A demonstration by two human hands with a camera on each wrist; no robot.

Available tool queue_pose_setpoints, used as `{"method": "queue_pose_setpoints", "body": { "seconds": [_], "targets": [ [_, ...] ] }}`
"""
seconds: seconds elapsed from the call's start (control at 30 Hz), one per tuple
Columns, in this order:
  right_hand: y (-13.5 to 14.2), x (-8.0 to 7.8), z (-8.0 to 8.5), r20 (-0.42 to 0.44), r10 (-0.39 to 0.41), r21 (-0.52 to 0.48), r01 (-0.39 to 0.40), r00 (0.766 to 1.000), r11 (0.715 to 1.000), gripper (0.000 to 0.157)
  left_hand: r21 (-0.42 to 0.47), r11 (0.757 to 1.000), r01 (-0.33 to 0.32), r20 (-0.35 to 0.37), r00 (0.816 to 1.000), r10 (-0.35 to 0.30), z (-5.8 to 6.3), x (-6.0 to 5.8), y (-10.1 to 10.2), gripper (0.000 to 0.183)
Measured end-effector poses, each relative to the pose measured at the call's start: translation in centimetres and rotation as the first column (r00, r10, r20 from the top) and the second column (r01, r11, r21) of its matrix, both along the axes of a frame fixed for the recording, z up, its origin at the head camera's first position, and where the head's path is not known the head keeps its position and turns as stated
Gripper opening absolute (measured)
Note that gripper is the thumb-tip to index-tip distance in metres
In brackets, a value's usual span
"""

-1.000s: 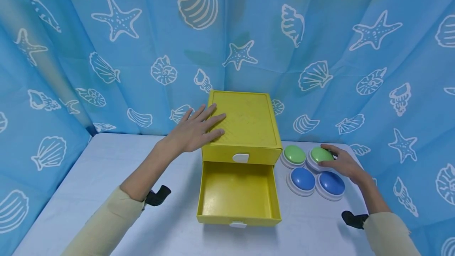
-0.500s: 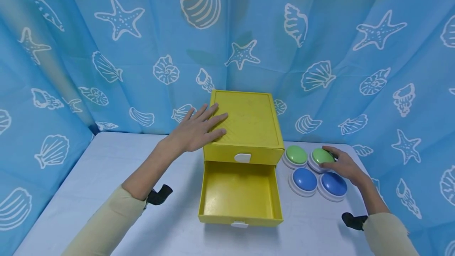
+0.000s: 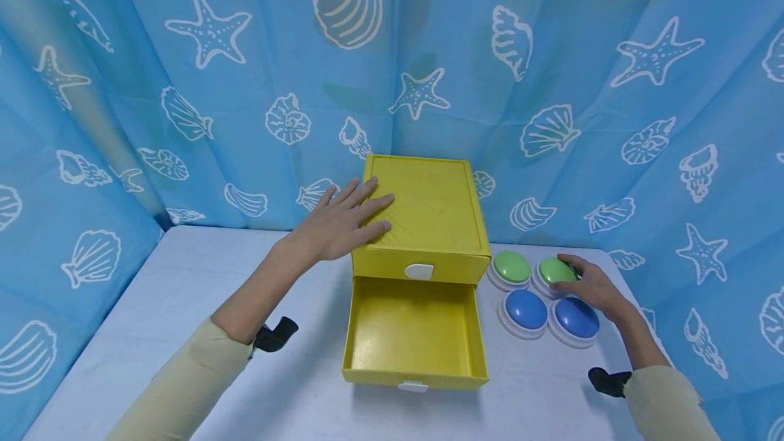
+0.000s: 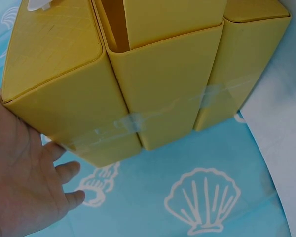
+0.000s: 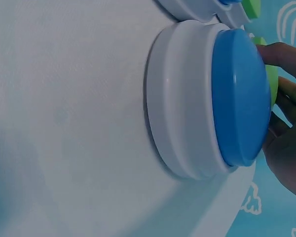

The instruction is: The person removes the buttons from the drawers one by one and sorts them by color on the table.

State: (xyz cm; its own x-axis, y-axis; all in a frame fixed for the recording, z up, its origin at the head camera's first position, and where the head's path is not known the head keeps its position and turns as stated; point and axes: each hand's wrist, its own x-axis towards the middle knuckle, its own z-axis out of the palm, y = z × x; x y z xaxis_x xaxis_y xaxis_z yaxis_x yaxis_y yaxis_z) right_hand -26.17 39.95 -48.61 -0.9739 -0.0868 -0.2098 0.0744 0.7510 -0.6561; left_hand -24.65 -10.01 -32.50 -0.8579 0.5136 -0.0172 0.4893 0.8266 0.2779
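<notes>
My left hand [image 3: 331,230] rests spread on the left side of the top of a yellow drawer unit [image 3: 431,206]. In the left wrist view the unit's sections [image 4: 163,94] are joined by clear tape, and the middle one is pulled out. That drawer [image 3: 410,332] is bare inside. At right, my right hand [image 3: 597,288] holds the far right green push button [image 3: 556,271], thumb and fingers curved about its dome. A blue push button [image 3: 576,317] stands just in front of it and largely hides the green one in the right wrist view.
Another green button [image 3: 512,266] and another blue button [image 3: 527,309] stand between the drawer unit and the right hand. All have white round bases. A white cloth covers the table [image 3: 294,386]. A blue shell-print curtain [image 3: 282,39] hangs close behind.
The head view has shifted slightly, so everything sits a little further right. Both hands stay where they were on the drawer unit and the green button.
</notes>
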Motion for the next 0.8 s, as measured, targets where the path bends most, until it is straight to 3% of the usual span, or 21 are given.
{"method": "queue_pose_setpoints", "body": {
  "seconds": [0.23, 0.5, 0.67, 0.8],
  "targets": [
    [-0.3, 0.0, 0.1, -0.002, 0.020, 0.034, -0.020, 1.000, 0.999, 0.086, 0.003, 1.000, 0.001, -0.002, 1.000, -0.001, 0.0, 0.0, 0.0, 0.063],
    [-0.8, 0.2, 0.6, -0.042, -0.016, 0.043, 0.018, 0.999, 0.999, 0.090, 0.006, 1.000, 0.002, -0.005, 1.000, -0.002, 0.0, 0.0, -0.1, 0.063],
    [-1.7, 0.8, 2.2, -0.145, -0.001, 0.090, 0.015, 0.989, 0.996, 0.079, 0.007, 1.000, 0.002, -0.006, 1.000, -0.002, 0.0, 0.0, -0.1, 0.063],
    [-2.3, 1.8, 3.3, -0.228, 0.012, 0.037, -0.004, 0.974, 0.999, 0.065, 0.005, 1.000, 0.004, -0.006, 1.000, -0.004, -0.1, 0.0, 0.0, 0.063]
  ]
}}
